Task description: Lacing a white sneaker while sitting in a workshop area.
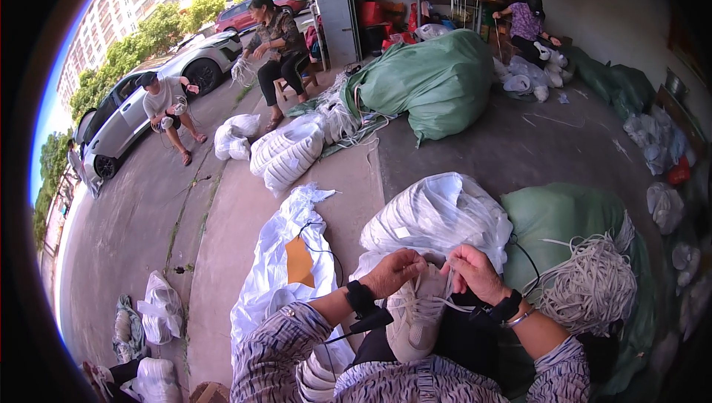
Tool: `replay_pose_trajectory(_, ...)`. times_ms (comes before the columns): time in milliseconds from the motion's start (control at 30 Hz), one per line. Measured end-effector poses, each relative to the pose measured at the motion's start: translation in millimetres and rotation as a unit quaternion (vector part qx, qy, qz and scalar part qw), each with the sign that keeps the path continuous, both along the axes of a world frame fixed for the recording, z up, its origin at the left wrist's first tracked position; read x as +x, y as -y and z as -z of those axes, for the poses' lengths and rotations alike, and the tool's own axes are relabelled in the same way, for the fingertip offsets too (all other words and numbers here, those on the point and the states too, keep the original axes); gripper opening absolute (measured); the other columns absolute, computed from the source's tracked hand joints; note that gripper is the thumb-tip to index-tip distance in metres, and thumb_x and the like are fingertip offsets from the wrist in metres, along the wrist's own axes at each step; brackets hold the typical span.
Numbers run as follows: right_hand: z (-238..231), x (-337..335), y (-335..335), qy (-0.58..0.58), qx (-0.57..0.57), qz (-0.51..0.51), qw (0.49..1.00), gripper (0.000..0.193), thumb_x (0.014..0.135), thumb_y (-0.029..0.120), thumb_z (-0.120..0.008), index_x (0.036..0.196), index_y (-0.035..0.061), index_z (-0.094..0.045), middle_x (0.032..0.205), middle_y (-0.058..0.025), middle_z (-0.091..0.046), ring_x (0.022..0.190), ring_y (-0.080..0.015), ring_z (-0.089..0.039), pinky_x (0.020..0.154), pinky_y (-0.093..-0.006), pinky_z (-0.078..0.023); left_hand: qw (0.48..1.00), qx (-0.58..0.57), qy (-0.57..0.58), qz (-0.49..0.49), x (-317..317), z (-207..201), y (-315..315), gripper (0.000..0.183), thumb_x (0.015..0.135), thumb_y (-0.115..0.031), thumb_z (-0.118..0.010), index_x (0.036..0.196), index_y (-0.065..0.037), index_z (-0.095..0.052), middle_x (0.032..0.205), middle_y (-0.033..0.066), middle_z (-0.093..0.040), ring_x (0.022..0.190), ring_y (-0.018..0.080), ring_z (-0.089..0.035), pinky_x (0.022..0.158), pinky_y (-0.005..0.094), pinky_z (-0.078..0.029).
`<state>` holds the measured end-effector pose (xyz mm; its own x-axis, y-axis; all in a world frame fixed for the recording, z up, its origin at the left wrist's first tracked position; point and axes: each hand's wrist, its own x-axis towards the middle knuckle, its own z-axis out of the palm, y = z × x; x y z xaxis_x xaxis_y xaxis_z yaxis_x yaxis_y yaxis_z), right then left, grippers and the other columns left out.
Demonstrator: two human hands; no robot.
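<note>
A beige sneaker [417,315] rests in my lap, its toe toward me. Over its upper end my left hand [397,271] is closed in a pinch; what lies between its fingertips is too small to make out. Close beside it, my right hand [477,275] pinches a pale shoelace [447,302] that runs down by the shoe. Both wrists wear dark bands with wires. To the right, a large tangle of off-white shoelaces [589,284] lies on a green sack [560,217].
A white bag of shoes [437,214] stands just ahead. At left lies a white plastic sack [278,251] with a brown cardboard piece [300,261]. Farther off are bundled shoes [285,154], a big green sack [426,80], several seated people and a silver car [141,110].
</note>
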<state>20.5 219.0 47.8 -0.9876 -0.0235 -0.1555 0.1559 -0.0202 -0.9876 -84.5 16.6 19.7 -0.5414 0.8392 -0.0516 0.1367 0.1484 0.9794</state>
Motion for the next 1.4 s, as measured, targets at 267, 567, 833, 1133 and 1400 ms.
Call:
replay_pose_trajectory(267,8,8,37,0.018,-0.017,-0.060,0.998,0.009,0.086,0.010,-0.057,0.090,0.0018,-0.059,0.069,0.0008,-0.055,0.053,-0.0052,-0.050,0.045,-0.0187,-0.041,0.971,0.187,0.148,-0.017,17,8,-2,0.011,0.091,-0.017,-0.055,0.096,-0.007,-0.056,0.091,-0.0001,-0.059,0.083,0.0073,-0.054,0.075,0.0248,-0.045)
replay_pose_trajectory(567,-42,9,33,-0.029,-0.066,0.038,0.997,0.016,0.090,0.015,-0.054,0.079,0.0034,-0.056,0.058,0.0023,-0.049,0.046,-0.0026,-0.041,0.041,-0.0169,-0.033,0.978,0.167,0.119,-0.037,17,7,-12,0.018,0.092,-0.017,-0.055,0.104,-0.005,-0.059,0.091,-0.0023,-0.059,0.085,0.0064,-0.053,0.074,0.0219,-0.044)
replay_pose_trajectory(833,-83,27,32,-0.226,-0.005,-0.020,0.974,0.005,0.087,0.004,-0.056,0.089,0.0002,-0.059,0.076,-0.0022,-0.057,0.058,-0.0039,-0.050,0.053,-0.0176,-0.042,0.970,0.156,-0.065,0.172,35,-47,-26,0.022,0.090,-0.029,-0.057,0.100,-0.010,-0.062,0.079,0.0059,-0.059,0.073,0.0087,-0.053,0.067,0.0258,-0.044)
replay_pose_trajectory(1133,-19,36,-67,-0.067,-0.397,0.205,0.892,0.008,0.089,0.020,-0.056,0.088,0.0128,-0.059,0.086,-0.0054,-0.064,0.080,-0.0186,-0.061,0.080,-0.0356,-0.048,0.974,0.073,0.111,-0.181,-2,-33,33,0.041,0.096,-0.035,-0.041,0.091,-0.002,-0.064,0.057,-0.0052,-0.040,0.054,0.0048,-0.036,0.052,0.0196,-0.031)
replay_pose_trajectory(1400,59,116,-219,-0.047,-0.389,0.477,0.787,0.015,0.085,0.021,-0.063,0.074,0.0118,-0.059,0.068,0.0021,-0.059,0.062,-0.0109,-0.054,0.065,-0.0290,-0.046,0.869,0.184,0.255,-0.383,-57,-8,111,0.035,0.094,-0.038,-0.045,0.106,-0.009,-0.060,0.082,-0.0026,-0.058,0.072,0.0080,-0.054,0.069,0.0281,-0.046)
